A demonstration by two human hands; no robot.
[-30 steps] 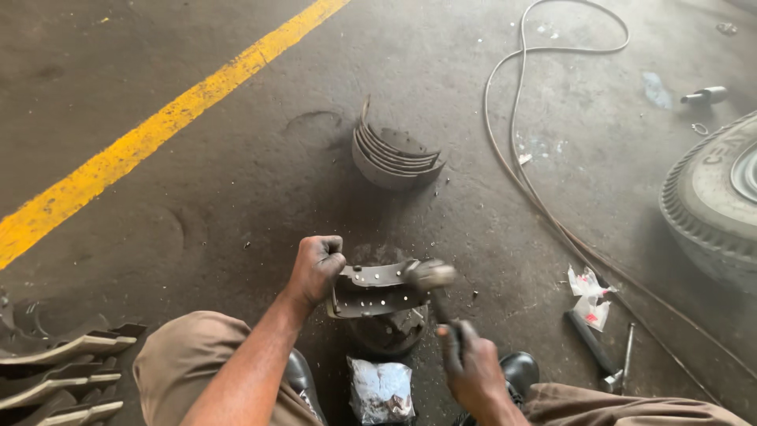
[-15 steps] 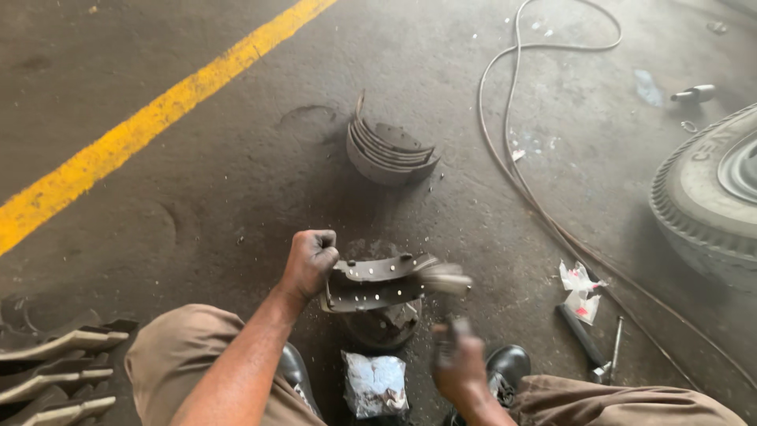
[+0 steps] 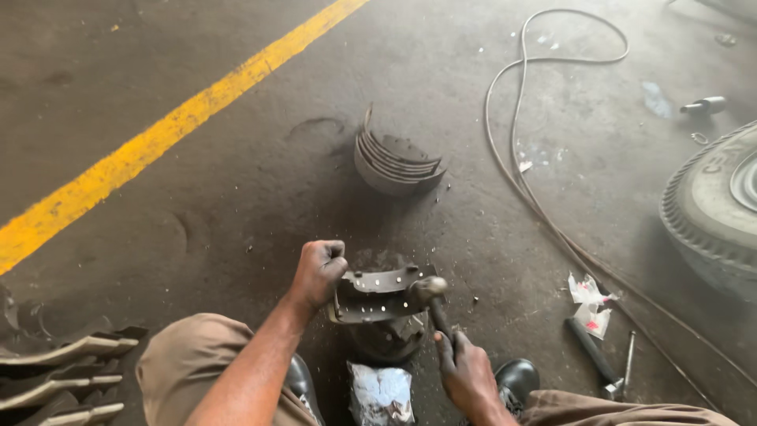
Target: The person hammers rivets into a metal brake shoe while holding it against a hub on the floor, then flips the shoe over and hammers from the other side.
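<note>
A tyre [image 3: 714, 217] sits far to my right; a hose [image 3: 520, 158] snakes across the floor [image 3: 236, 197]. Spare shoes [image 3: 394, 162] are stacked ahead. Between my knees, the brake shoe [image 3: 374, 296] rests on a stand. My left hand [image 3: 318, 272] clenches its edge; my right hand [image 3: 465, 375] grips the hammer [image 3: 430, 296], head on the shoe.

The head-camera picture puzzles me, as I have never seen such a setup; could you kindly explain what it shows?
The camera sits on a person's head and looks down at their own two bare hands above a dark concrete floor. The left hand steadies a curved metal brake shoe resting on a round block. The right hand has a grip on a hammer, whose head is at the shoe. Farther off lie a stack of curved linings, a hose, a tyre and a yellow line.
</note>
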